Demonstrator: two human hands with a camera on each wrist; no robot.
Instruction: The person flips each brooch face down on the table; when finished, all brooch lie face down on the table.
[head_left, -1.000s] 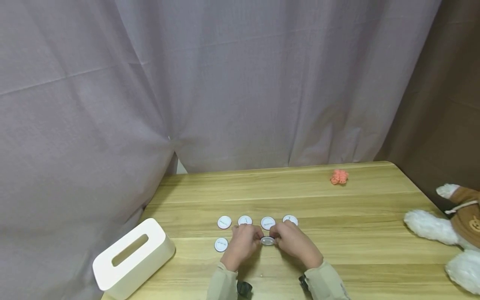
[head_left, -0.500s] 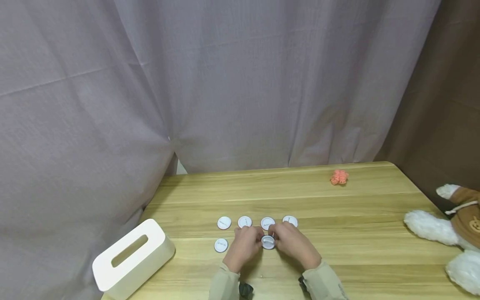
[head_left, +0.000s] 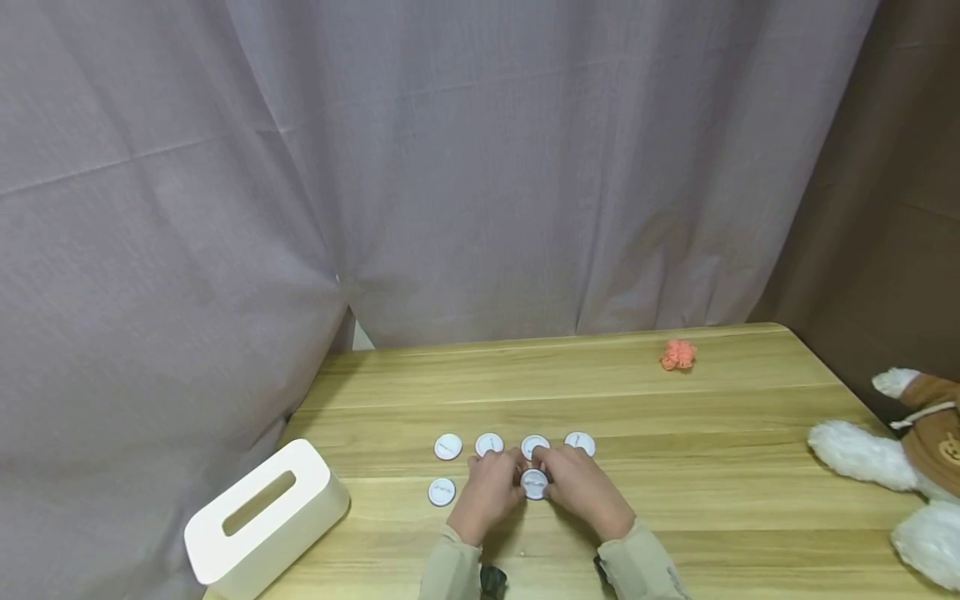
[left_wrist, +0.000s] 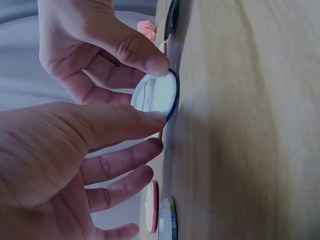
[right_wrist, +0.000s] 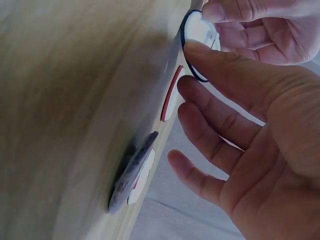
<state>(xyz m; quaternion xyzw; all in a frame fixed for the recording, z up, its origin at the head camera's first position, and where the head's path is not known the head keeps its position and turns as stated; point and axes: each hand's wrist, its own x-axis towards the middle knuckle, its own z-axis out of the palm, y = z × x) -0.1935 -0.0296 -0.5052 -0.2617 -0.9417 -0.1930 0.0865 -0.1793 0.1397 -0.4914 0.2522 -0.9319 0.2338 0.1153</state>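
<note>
A round pin badge (head_left: 534,483) is held up between both hands, its white back with the pin facing the head camera. My left hand (head_left: 491,492) pinches its left edge between thumb and fingers, while my right hand (head_left: 587,490) pinches the right edge. In the left wrist view the badge (left_wrist: 160,95) shows a dark rim and stands tilted close over the table. Both thumbs lie on its back; the other fingers are spread loosely. The right wrist view has a purplish badge (right_wrist: 131,175) tilted beside the right hand's lower fingers.
Several white-backed badges lie behind the hands, among them one badge (head_left: 447,447) at the row's left end; another badge (head_left: 442,491) lies left of the left hand. A white tissue box (head_left: 262,517) stands left, a coral scrunchie-like item (head_left: 678,354) far right, a plush toy (head_left: 911,475) at right.
The badge in the hands has tipped from nearly edge-on to showing its round back to the head camera. Both hands stay in almost the same place.
</note>
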